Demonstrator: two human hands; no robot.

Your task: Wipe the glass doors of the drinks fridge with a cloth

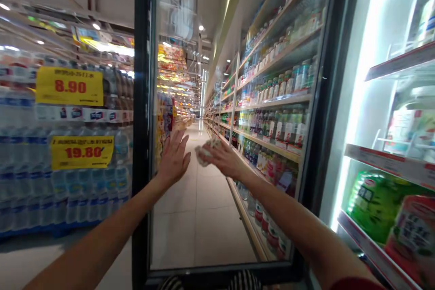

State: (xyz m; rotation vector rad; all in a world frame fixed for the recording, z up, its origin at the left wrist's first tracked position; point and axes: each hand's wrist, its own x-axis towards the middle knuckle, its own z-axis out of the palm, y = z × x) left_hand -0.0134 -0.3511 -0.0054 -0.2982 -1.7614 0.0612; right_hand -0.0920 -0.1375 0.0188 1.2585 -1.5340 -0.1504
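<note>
The right grip (pixel 226 158), at the centre of the frame, is clamped on a crumpled pale cloth (pixel 203 155), which lies under the fingers against the glass door (pixel 176 240). The left grip (pixel 173 158), just left of centre, is unloaded, fingers extended and slightly apart, palm towards the pane; contact cannot be confirmed. A black frame (pixel 142 99) borders the glass. Shelves of bottles (pixel 282 84) show in the pane, right of centre. At lower right, a green pack (pixel 377 199) and a red pack (pixel 416 235) occupy a lit cabinet. At left, yellow price signs (pixel 70 86) reading 8.90 and 19.80 front stacked bottled water (pixel 78 183).
</note>
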